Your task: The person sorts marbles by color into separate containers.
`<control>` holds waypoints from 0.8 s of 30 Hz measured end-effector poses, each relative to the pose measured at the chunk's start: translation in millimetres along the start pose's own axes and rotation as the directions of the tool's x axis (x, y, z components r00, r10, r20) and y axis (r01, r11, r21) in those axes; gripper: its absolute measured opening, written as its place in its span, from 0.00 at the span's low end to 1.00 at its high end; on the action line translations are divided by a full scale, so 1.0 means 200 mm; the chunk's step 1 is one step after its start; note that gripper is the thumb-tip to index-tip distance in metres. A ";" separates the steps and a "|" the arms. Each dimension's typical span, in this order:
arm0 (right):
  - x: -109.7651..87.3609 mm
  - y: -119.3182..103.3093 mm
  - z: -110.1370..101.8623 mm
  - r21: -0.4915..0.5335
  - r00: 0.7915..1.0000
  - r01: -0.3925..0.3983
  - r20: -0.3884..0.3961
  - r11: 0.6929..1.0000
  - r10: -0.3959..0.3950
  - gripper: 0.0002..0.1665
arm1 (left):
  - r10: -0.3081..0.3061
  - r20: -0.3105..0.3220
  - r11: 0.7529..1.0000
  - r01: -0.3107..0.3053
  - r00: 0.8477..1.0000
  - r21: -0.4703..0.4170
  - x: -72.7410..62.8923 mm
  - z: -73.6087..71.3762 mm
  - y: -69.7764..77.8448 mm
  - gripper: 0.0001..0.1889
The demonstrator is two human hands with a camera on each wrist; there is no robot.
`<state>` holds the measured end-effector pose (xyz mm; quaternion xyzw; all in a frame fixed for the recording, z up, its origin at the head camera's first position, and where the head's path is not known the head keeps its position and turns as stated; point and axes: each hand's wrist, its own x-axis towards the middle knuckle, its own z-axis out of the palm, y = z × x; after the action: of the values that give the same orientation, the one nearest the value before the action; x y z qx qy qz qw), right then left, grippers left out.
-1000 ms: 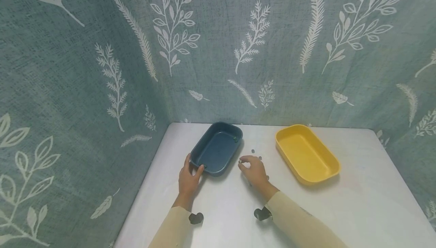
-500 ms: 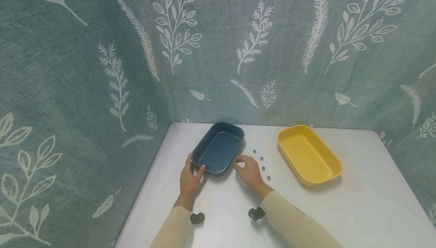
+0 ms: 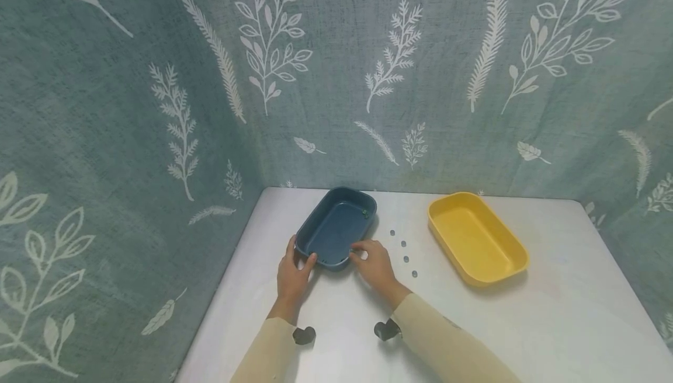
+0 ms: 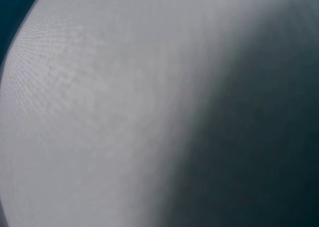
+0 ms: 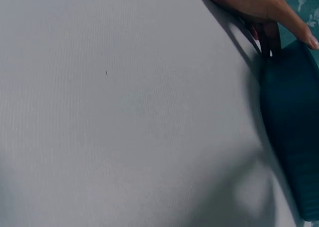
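Observation:
A dark blue rectangular dish (image 3: 335, 231) with rounded corners stands at the back left of the white table. My left hand (image 3: 292, 277) grips its near-left corner, thumb over the rim and fingers along the outer side. The right wrist view also shows that hand's thumb (image 5: 291, 21) on the rim. At the dish's right rim, my right hand (image 3: 375, 266) pinches a small dark round piece, mostly hidden by the fingertips. Inside the dish, small green pieces (image 3: 365, 213) lie at the far right corner, with dark ones along the near end.
Several small grey round pieces (image 3: 406, 259) lie in a loose row on the white table (image 3: 557, 313), right of my right hand. Farther right stands a yellow rectangular dish (image 3: 473, 237). Patterned green cloth (image 3: 336, 79) hangs behind the table and at its sides.
My right hand has moved left from the table beside the row of pieces to the blue dish's right rim, carrying the pinched piece. The left hand keeps its grip on the corner.

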<state>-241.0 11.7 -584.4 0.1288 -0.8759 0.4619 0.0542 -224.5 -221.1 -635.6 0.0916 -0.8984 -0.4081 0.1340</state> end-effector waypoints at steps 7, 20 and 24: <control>0.01 0.00 0.04 0.000 0.999 0.035 -0.013 0.999 -0.035 0.14 | 0.021 -0.002 1.000 -0.021 1.000 -0.011 0.01 -0.01 -0.01 0.43; -0.01 -0.03 0.08 -0.017 0.999 0.012 0.043 1.000 -0.012 0.13 | 0.022 -0.012 1.000 -0.022 1.000 -0.011 0.00 -0.01 0.01 0.42; -0.01 -0.04 0.09 -0.017 0.999 0.047 0.016 0.999 -0.046 0.12 | 0.052 -0.029 0.999 -0.052 0.998 -0.006 0.00 -0.01 0.01 0.43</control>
<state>-236.1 -6.6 -589.6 0.1524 -0.8769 0.4520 0.0591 -225.0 -221.4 -633.6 0.0736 -0.8971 -0.4061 0.1576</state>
